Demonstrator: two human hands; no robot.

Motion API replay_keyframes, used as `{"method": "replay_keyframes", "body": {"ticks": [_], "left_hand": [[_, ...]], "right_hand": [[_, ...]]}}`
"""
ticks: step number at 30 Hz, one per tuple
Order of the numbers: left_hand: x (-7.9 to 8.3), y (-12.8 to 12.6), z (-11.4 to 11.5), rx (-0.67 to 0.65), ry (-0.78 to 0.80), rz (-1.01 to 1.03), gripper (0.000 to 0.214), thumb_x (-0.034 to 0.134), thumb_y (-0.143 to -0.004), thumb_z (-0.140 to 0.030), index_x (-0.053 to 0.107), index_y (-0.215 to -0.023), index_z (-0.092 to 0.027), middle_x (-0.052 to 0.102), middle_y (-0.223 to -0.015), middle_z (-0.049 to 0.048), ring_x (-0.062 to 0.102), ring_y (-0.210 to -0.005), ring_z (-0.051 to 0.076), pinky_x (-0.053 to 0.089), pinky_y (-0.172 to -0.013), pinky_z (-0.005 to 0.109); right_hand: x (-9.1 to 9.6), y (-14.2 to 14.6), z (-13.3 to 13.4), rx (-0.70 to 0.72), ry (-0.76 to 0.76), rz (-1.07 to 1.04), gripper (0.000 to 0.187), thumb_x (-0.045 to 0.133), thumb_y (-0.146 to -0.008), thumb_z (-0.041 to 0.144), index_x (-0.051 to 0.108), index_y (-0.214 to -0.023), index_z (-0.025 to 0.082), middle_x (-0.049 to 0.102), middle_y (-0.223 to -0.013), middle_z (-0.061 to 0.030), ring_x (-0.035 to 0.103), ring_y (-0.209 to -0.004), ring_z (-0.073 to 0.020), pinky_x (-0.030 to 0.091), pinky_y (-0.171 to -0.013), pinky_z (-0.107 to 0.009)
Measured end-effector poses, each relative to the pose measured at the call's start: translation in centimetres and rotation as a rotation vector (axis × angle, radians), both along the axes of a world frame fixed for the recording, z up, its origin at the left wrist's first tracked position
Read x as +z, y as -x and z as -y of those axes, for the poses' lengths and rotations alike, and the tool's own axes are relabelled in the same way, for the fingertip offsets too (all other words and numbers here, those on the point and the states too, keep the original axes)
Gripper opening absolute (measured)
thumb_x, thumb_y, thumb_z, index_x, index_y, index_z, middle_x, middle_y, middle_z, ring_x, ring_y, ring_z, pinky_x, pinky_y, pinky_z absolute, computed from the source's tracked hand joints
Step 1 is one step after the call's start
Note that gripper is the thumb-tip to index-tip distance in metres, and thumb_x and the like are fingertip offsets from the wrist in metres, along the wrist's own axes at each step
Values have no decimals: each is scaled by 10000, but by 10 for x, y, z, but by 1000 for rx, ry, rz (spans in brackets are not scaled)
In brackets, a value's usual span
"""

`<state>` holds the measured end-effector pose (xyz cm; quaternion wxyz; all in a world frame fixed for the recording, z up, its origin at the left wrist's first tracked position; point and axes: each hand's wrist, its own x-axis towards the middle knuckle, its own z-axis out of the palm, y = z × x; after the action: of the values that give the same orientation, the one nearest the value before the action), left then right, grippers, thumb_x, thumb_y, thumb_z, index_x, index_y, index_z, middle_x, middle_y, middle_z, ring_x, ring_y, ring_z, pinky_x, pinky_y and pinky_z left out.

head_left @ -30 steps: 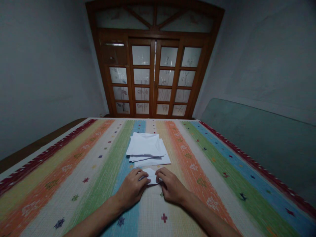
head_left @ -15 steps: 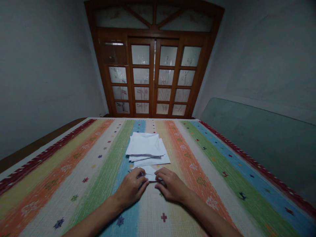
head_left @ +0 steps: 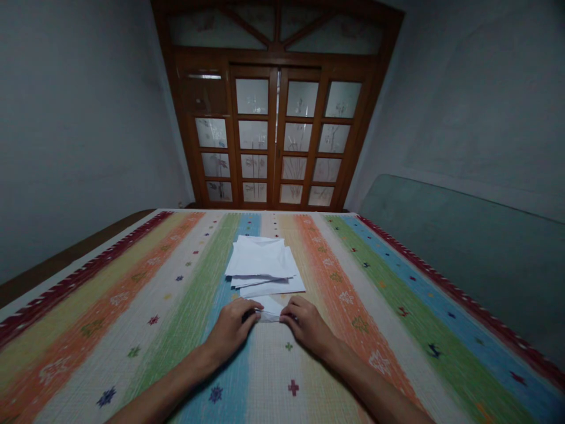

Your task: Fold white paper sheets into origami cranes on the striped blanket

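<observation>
A small white sheet of paper, partly folded along its near side, lies on the tablecloth between my hands. My left hand pinches its left edge between thumb and fingers. At the right edge, my right hand grips the same sheet with curled fingers. Parts of the paper are covered by the fingertips. Just beyond it rests a loose stack of white papers, its sheets unevenly aligned.
A striped, multicoloured tablecloth covers the table. Along the right side stands a pale green panel against the wall. Wooden doors with glass panes rise behind the far table edge.
Both hands have shifted slightly apart along the paper's near edge, so more of the sheet shows between them. The stack has not moved.
</observation>
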<state>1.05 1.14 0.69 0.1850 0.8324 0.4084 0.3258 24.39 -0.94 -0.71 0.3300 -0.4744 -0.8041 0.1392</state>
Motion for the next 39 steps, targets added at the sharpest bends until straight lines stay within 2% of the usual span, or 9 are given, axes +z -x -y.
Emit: {"method": "replay_keyframes", "body": {"ticks": [5, 13, 17, 20, 24, 26, 29, 35, 39], "left_hand": [[-2, -3, 2, -2, -29, -41, 173, 613, -875, -116, 756, -908, -208, 727, -868, 58, 667, -839, 216, 522, -774, 337], [-1, -4, 5, 88, -116, -191, 183, 602, -884, -147, 762, -913, -231, 643, -823, 50, 618, -791, 209, 497, -706, 325], [4, -5, 7, 102, -209, -291, 148, 618, -879, -159, 748, -900, -228, 628, -821, 64, 592, -810, 249, 498, -721, 388], [4, -6, 5, 54, -334, -322, 138, 588, -903, -151, 719, -885, -193, 644, -914, 101, 576, -895, 281, 517, -773, 445], [-4, -6, 0, -63, -442, -252, 168, 517, -955, -129, 678, -977, -170, 654, -1195, 128, 539, -1128, 291, 532, -917, 473], [-7, -5, -2, -121, -425, -239, 173, 503, -971, -136, 666, -1011, -182, 653, -1254, 108, 538, -1175, 271, 538, -944, 458], [-8, -5, -2, -176, -360, -256, 185, 498, -980, -131, 663, -1034, -196, 683, -1229, 80, 583, -1134, 233, 561, -920, 407], [-6, -4, 0, -191, -316, -293, 246, 545, -942, -74, 654, -1121, -203, 710, -1193, 61, 602, -1081, 230, 568, -904, 382], [-7, -4, 0, -170, -328, -277, 230, 551, -942, -95, 668, -1097, -219, 704, -1142, 70, 614, -1051, 229, 570, -883, 385]], "right_hand": [[-1, 0, 0, -5, 23, -10, 139, 660, -867, 86, 692, -953, 190, 668, -892, -48, 635, -865, -202, 484, -778, -310], [1, 0, 1, -93, 5, 58, 263, 698, -859, 143, 701, -1115, 208, 621, -1012, -89, 565, -979, -249, 479, -872, -389], [5, 1, 1, -122, 28, 101, 258, 704, -866, 175, 721, -1120, 215, 602, -1007, -88, 542, -970, -250, 468, -874, -397], [6, 1, 1, -105, 38, 97, 250, 700, -864, 160, 729, -1106, 214, 605, -1001, -85, 538, -966, -247, 467, -873, -391], [3, 0, 2, -86, 27, 82, 245, 702, -857, 149, 725, -1092, 217, 611, -995, -81, 546, -949, -243, 469, -863, -380], [1, 0, 2, -81, 22, 84, 243, 695, -862, 147, 719, -1093, 219, 613, -992, -81, 550, -942, -242, 470, -857, -374], [0, 0, 1, -75, 24, 87, 237, 684, -871, 147, 716, -1094, 220, 617, -980, -75, 561, -920, -234, 472, -852, -367], [2, 1, 3, -66, 28, 74, 272, 671, -875, 137, 718, -1129, 225, 614, -953, -68, 570, -895, -224, 478, -827, -357], [4, 3, 5, -30, 12, 85, 249, 636, -901, 130, 724, -1111, 229, 597, -932, -60, 570, -883, -214, 477, -791, -331]]}}
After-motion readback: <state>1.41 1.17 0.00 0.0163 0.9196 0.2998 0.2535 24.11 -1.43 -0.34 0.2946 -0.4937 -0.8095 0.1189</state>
